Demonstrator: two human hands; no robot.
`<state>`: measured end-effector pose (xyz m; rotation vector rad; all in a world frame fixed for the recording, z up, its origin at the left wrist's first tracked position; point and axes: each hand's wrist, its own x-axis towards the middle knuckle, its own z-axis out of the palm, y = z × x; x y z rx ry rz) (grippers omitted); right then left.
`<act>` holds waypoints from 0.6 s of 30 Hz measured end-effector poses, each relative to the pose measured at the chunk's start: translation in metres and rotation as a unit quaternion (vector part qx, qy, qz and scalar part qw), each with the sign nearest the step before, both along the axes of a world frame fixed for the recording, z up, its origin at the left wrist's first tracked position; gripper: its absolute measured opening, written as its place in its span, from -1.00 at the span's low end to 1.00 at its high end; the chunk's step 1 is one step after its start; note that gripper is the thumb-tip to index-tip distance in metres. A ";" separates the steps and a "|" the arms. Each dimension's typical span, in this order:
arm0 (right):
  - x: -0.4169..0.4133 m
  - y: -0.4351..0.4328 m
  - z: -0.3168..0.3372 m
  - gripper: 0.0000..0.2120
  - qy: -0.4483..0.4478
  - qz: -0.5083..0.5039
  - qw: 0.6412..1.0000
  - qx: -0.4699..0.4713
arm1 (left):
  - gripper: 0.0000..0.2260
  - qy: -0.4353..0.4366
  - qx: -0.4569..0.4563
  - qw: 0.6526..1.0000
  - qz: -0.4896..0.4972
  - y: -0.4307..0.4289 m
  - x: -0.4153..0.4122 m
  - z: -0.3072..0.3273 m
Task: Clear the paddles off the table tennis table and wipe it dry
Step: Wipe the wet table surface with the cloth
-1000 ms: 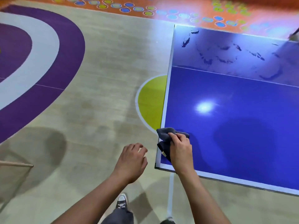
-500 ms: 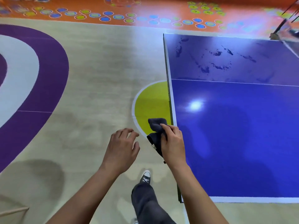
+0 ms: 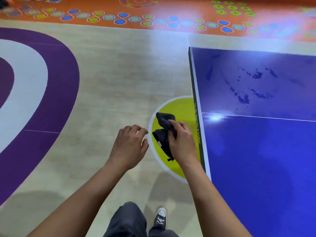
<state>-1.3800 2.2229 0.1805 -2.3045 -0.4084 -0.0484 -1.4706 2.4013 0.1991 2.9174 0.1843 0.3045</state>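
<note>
Beside the table, right hand grips cloth, left hand seemingly apart.

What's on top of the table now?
On the table only wet smears show, on the far half; no paddles in view. The right forearm covers the near corner, and the table runs out of frame.

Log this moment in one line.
right hand: grips dark cloth beside table | left hand: open, empty | table: wet patches, far half
</note>
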 end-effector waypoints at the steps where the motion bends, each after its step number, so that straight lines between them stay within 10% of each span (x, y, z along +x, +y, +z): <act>1: 0.014 0.012 0.001 -0.64 -0.001 0.006 1.000 -0.005 | -0.64 -0.003 -0.001 1.000 0.004 0.012 0.013 0.001; 18: 0.298 0.207 0.019 -0.71 0.015 -0.102 0.994 0.028 | -0.62 -0.016 -0.036 0.996 -0.076 0.233 0.339 0.012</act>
